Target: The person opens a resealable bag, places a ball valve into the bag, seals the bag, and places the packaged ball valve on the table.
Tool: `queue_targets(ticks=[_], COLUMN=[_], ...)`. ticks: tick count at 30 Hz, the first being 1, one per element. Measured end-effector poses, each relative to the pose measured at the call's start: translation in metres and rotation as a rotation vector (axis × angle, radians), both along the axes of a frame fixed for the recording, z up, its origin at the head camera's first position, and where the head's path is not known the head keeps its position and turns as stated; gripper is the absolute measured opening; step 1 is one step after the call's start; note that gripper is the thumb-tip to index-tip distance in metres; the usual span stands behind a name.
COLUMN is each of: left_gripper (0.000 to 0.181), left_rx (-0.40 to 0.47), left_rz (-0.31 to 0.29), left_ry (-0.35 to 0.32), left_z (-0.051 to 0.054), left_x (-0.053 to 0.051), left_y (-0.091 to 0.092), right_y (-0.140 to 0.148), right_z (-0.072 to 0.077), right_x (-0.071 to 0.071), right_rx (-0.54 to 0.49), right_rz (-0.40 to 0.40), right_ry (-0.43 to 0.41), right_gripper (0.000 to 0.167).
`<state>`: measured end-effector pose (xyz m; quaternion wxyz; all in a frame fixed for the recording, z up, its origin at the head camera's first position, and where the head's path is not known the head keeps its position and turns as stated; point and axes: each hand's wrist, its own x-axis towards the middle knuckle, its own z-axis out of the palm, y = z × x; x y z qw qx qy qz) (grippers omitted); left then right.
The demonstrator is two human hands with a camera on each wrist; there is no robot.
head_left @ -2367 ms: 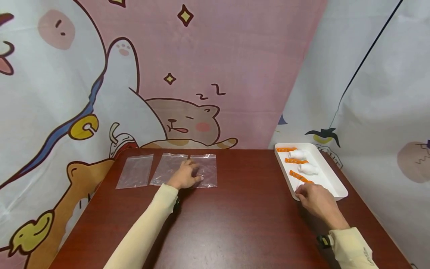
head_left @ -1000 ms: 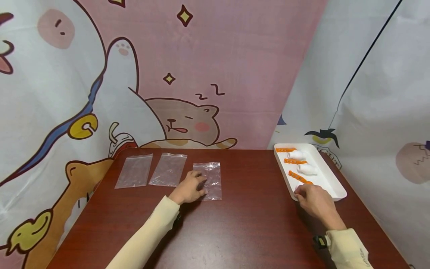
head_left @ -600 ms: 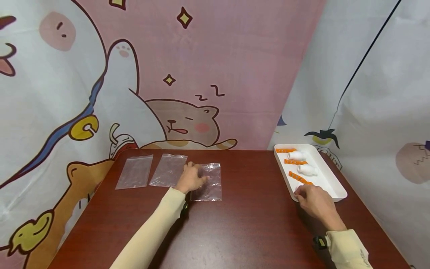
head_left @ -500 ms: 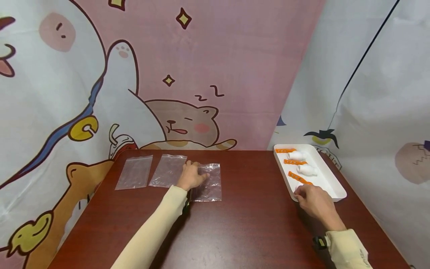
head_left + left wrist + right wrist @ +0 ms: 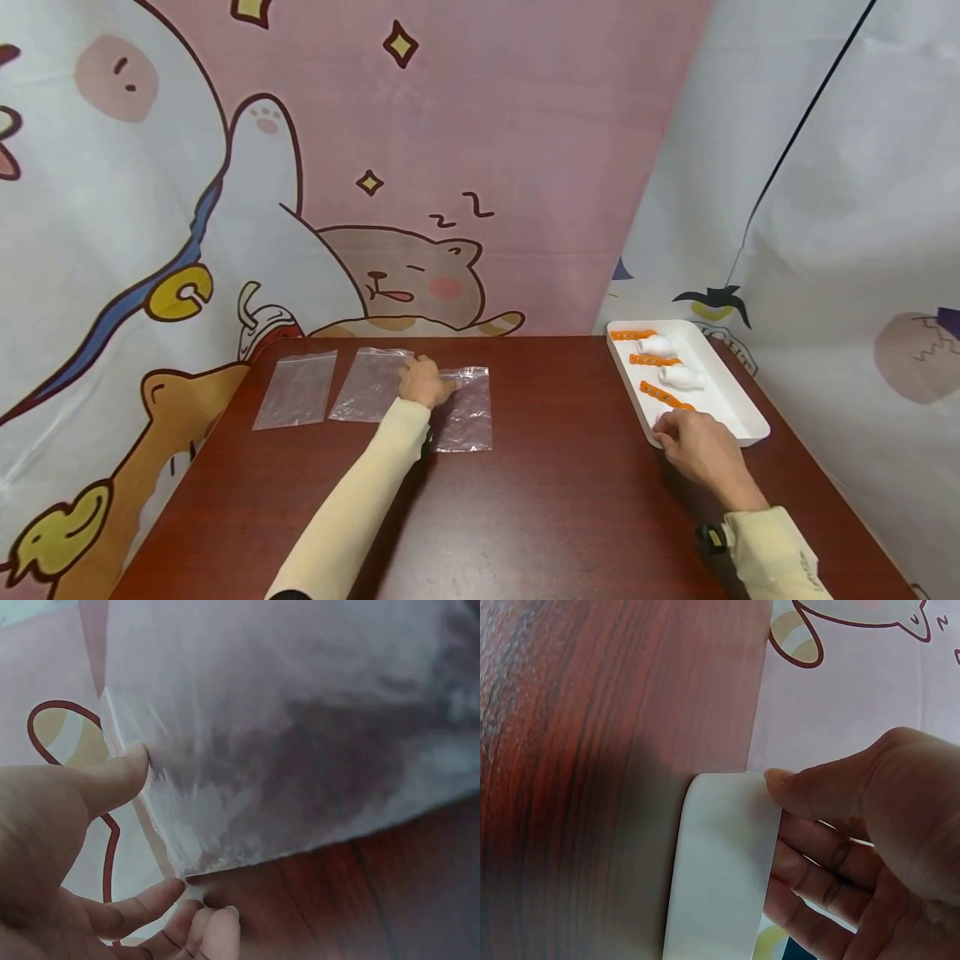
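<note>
The rightmost clear bag (image 5: 468,425) lies on the table (image 5: 570,475), partly under my nearer left hand (image 5: 423,383), long axis running away from me, fingers loosely spread, while my right hand (image 5: 703,454), well apart, pinches the white tray's rim (image 5: 633,396).

The left forearm (image 5: 356,504) stretched toward one o'clock, the left hand (image 5: 423,383) palm down, thumb (image 5: 120,780) apart from loosely bent fingers (image 5: 146,909). The right forearm (image 5: 776,550) angled toward eleven o'clock, the right hand (image 5: 701,450) gripping between thumb and fingers.
</note>
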<state>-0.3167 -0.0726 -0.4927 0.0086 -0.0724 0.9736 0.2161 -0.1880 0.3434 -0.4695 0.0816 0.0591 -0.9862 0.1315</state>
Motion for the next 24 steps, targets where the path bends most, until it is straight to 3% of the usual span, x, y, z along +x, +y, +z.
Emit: queue_targets(ticks=[5, 10, 18, 24], left_gripper=[0.085, 0.086, 0.080, 0.070], left_rx=[-0.016, 0.023, 0.116, 0.166], left_rz=[0.013, 0.034, 0.069, 0.068], left_ry=[-0.029, -0.054, -0.036, 0.004], left_z=[-0.0026, -0.0029, -0.0008, -0.0058], left_x=[-0.0057, -0.0075, -0.0075, -0.0088], left_y=[-0.0006, -0.0022, -0.0038, -0.0076], right_y=[-0.0007, -0.0012, -0.0011, -0.0015], right_z=[0.0013, 0.0011, 0.0016, 0.0026], right_x=[0.0001, 0.0004, 0.0002, 0.0008], right_rx=[0.000, 0.001, -0.001, -0.004], right_rz=[0.002, -0.001, -0.005, -0.010], right_ry=[0.000, -0.002, -0.007, -0.016], right_gripper=[0.004, 0.003, 0.004, 0.005])
